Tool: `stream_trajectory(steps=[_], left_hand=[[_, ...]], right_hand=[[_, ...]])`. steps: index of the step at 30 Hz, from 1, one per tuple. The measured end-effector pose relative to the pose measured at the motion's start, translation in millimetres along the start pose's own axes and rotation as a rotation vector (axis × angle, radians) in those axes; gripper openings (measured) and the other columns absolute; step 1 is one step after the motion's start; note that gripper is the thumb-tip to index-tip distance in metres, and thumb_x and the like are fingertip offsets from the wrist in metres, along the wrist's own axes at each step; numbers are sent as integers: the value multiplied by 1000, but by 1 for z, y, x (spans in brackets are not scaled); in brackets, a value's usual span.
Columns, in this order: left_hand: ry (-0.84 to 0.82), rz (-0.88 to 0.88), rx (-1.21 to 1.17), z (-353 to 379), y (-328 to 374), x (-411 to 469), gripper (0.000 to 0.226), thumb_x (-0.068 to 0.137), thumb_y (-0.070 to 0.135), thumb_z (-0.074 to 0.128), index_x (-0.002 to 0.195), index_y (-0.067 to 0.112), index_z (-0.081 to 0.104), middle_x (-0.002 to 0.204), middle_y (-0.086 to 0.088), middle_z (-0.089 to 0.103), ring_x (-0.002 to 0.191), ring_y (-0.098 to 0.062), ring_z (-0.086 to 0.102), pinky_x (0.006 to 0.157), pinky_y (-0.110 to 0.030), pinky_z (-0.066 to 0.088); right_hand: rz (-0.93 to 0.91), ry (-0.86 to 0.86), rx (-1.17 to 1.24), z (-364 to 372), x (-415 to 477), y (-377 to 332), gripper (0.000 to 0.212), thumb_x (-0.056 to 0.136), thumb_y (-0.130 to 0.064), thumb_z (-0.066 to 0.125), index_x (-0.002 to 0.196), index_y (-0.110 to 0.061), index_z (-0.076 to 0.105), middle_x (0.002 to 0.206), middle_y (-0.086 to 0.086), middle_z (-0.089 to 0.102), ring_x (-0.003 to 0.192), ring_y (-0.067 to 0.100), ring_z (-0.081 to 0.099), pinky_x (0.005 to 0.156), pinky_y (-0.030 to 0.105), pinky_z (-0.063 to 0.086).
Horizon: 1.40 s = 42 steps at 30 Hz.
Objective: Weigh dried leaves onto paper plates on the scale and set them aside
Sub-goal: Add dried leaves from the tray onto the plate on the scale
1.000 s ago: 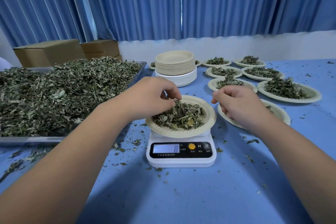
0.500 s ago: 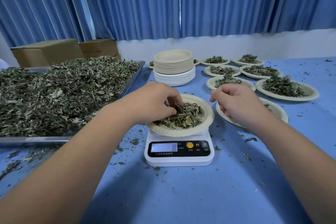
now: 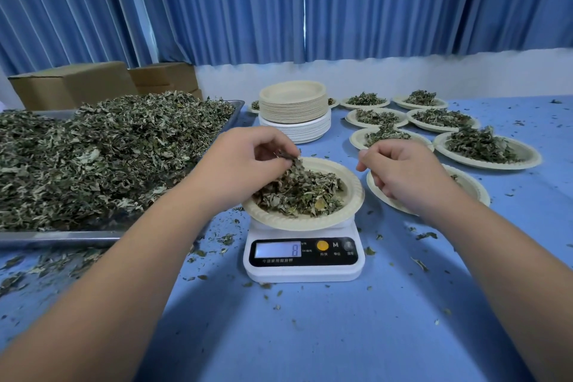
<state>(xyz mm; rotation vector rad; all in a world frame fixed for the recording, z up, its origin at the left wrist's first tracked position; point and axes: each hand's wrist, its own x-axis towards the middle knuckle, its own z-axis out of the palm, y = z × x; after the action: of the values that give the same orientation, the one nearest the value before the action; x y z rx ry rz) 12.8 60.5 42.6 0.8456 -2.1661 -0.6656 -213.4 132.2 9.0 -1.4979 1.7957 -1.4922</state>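
A: Okay, progress?
B: Midway, I'd guess. Several filled plates (image 3: 486, 149) sit aside toward the far right of the tabletop (image 3: 310, 335). A stack of empty plates (image 3: 293, 102) waits at the far middle, and the tray (image 3: 62, 237) on the left edge is heaped with loose leaves (image 3: 93, 158). Plenty left.
A: Current one?
B: The plate (image 3: 350, 195) is on the scale (image 3: 302, 270), mid-tabletop, with leaves (image 3: 304, 192) in it. The left hand (image 3: 245, 164) pinches a tuft over it, probably adjusting weight. The right hand (image 3: 406, 174) is curled over a nearly bare plate (image 3: 474, 192); can't tell if it holds anything.
A: Writing?
B: The display (image 3: 277, 250) reads 8, "M" by the yellow button (image 3: 322, 245). Small print is unreadable.
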Motion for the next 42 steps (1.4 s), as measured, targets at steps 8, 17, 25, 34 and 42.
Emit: stream_trajectory(steps=[8,17,25,34,42], left_hand=[[204,-28,-386,-8,-18,-4,25,84,-2,68,84,22,71,69,7,71,65,-6,65,67,-16,53],[450,-211,-503,-43,-55,-8,21,87,1,66,86,21,70,69,7,70,65,-11,61,67,-22,52],[562,-366,144,-65,-77,-11,13,90,16,63,94,25,71,82,10,64,71,-8,57,66,-26,44],[486,-443,278,-63,-89,-12,19,93,12,55,104,22,68,96,5,62,64,-6,53,49,-17,34],[455,-409,262,-56,-83,-14,21,92,17,50,96,26,69,84,13,62,53,-10,53,45,-21,36]], right_hand=[[76,22,95,4,-2,-3,33,93,-24,59,62,-14,66,47,2,43,36,11,33,35,16,27],[108,41,105,5,-4,-3,31,93,-23,59,66,-10,66,46,0,46,36,11,33,36,16,26],[101,15,57,7,-5,-1,32,94,-25,58,64,-18,69,47,-1,46,38,12,35,39,18,29],[78,16,6,7,-6,-2,33,94,-26,59,63,-22,70,46,-3,47,38,9,39,38,17,35],[20,69,-40,7,-8,-6,32,93,-24,59,64,-15,68,49,5,46,42,16,36,43,21,32]])
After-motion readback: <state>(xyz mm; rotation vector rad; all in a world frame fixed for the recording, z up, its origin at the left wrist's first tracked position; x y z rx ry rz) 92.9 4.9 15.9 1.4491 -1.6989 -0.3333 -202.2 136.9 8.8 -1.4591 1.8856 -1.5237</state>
